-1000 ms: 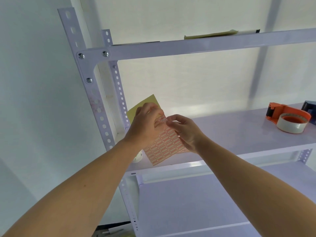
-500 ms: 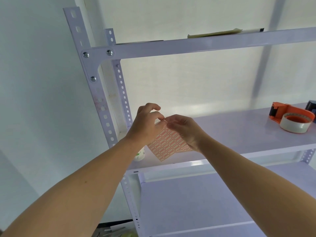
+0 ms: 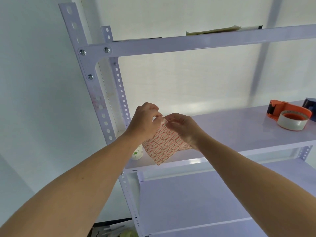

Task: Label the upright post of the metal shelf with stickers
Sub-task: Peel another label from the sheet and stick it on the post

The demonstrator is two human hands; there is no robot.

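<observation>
Fingers (image 3: 154, 115) meet in a pinch at the top corner of the sheet, the left hand (image 3: 145, 122) gripping it while the right hand (image 3: 183, 127) picks at one label. The white metal shelf (image 3: 239, 127) sits below, and its white perforated upright post (image 3: 93, 89) stands just left, apart from both hands. The pink sheet of red-bordered stickers (image 3: 162, 144) hangs loose, so a hard tug could tear it or make it slip. A peeled label might curl onto itself, or bridge a post hole and lift.
</observation>
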